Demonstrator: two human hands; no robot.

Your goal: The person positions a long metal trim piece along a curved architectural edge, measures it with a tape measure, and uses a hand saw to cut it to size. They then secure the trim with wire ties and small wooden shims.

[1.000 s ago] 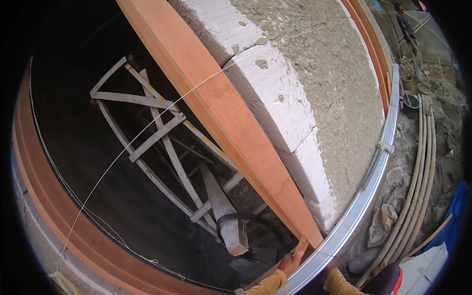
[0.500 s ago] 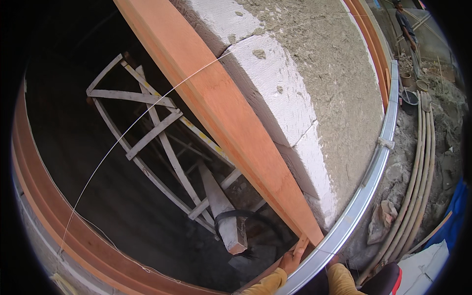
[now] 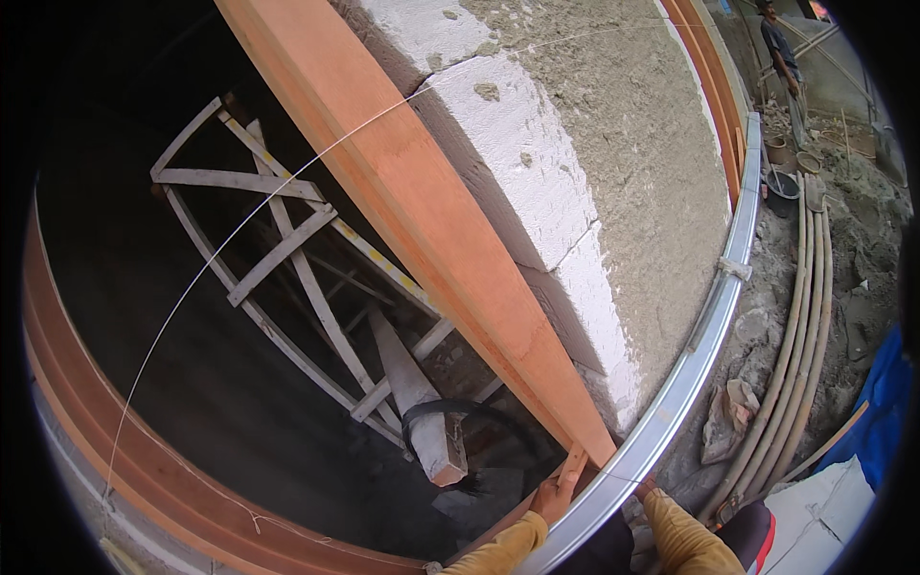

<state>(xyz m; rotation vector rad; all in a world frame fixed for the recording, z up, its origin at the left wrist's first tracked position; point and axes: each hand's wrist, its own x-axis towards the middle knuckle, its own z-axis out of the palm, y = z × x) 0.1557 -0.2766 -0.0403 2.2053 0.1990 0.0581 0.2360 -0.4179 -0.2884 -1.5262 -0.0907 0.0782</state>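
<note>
Left hand (image 3: 554, 496) grips the near end of the long orange board (image 3: 422, 216), which lies against the white blocks (image 3: 522, 172). Right hand seems hidden behind the metal rail (image 3: 709, 326), so I cannot tell its grip. Blocks look laid and plastered; the board is not let go yet.

Orange-brown wooden beam (image 3: 422, 220) running up from the left hand (image 3: 554, 498), white blocks (image 3: 522, 182) with grey mortar beside it, silver metal rail (image 3: 704, 335) right of the hand, mustard-yellow sleeves (image 3: 685, 541).
</note>
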